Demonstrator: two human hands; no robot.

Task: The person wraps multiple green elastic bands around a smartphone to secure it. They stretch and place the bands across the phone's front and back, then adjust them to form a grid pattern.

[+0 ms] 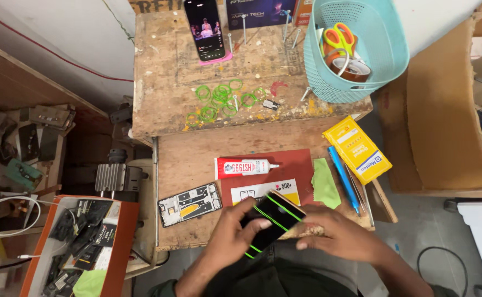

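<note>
Both of my hands hold a black phone (271, 221) bound with green rubber bands, just above the near edge of the wooden workbench (186, 148). My left hand (231, 234) grips its lower left side. My right hand (337, 234) holds its right end. An opened phone frame (189, 204) with exposed parts lies on the bench just left of my left hand. A white tube of glue (246, 167) lies on a red mat (298, 165) beyond the phone.
Loose green rubber bands (219, 100) lie on the raised back bench, where a lit phone (204, 28) stands. A teal basket (362, 49) holds tape and scissors. A yellow packet (357, 149), blue pen (343, 179) and green cloth (325, 183) lie right. A box of parts (81, 242) sits lower left.
</note>
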